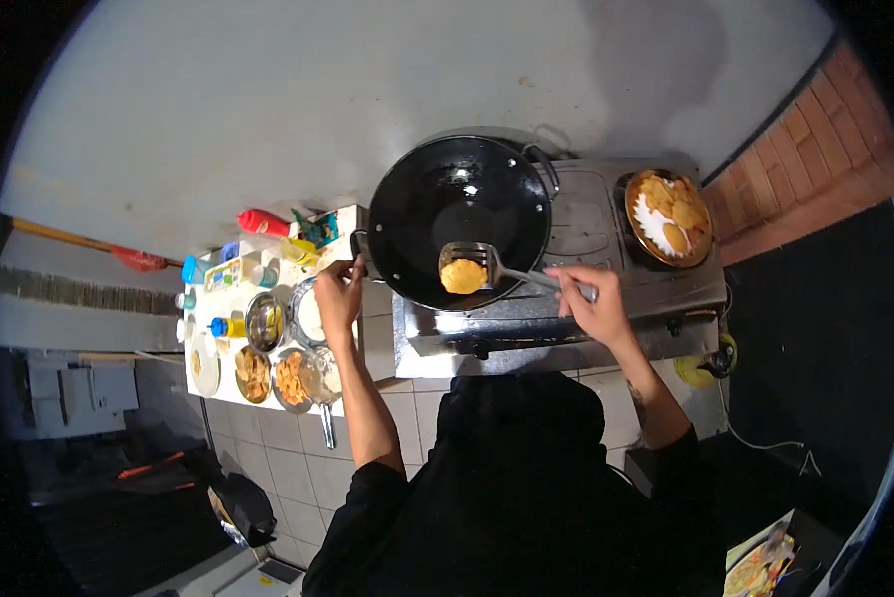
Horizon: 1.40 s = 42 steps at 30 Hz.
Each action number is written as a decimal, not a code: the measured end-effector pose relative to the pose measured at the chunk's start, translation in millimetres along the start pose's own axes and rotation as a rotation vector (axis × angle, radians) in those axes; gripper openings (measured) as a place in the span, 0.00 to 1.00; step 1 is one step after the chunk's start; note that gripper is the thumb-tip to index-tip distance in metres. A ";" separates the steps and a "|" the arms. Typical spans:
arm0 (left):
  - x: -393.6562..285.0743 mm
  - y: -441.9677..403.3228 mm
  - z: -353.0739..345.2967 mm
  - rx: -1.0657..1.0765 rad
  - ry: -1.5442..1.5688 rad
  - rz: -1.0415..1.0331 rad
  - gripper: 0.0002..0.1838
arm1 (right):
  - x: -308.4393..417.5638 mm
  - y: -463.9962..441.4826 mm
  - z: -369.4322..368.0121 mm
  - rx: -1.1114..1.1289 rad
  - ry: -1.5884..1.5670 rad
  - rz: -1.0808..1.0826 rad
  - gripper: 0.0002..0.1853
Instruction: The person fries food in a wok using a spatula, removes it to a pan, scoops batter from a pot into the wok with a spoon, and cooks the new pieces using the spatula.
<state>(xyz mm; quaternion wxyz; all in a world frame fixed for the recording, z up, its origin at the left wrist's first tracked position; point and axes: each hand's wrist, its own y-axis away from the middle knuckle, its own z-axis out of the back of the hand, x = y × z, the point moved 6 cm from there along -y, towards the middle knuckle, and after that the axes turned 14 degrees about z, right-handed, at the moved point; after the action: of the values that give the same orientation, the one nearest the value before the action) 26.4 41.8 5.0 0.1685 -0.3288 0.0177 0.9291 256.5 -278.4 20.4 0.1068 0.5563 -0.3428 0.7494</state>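
Observation:
My right hand (591, 298) is closed around the handle of a slotted metal spatula (511, 272). On the spatula's blade lies one round golden fried patty (464, 277), above the near side of a black wok (437, 199). The wok stands on the left of the stove, with a shiny, wet-looking inside. At its left loop handle (358, 243), my left hand (338, 297) has its fingers pinched together, seemingly gripping the handle's lower end. The exact contact there is partly hidden by the fingers.
A plate of fried patties (678, 204) on white paper sits over the stove's (586, 189) right burner. On the left, a white table (230, 343) holds bowls of food, a red bottle (265, 223) and a strainer (319, 378). A wall rises behind the wok.

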 end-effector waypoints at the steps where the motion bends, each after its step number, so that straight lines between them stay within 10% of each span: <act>1: 0.0 -0.6 -0.4 0.001 -0.002 -0.019 0.16 | -14.6 -2.6 1.5 -0.063 -0.065 -0.102 0.09; 19: -13.1 -1.9 1.7 0.017 -0.045 -0.002 0.23 | 47.9 45.9 213.6 -0.830 0.066 -0.058 0.15; 42: -16.8 -1.3 7.2 0.022 -0.076 0.006 0.26 | 41.6 36.4 241.7 -0.445 0.977 -0.056 0.07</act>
<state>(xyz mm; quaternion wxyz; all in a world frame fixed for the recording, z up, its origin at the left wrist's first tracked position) 34.6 38.9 21.1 0.1698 -0.2913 0.0224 0.9412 405.8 -467.6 79.0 0.3891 0.1158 -0.3888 0.8271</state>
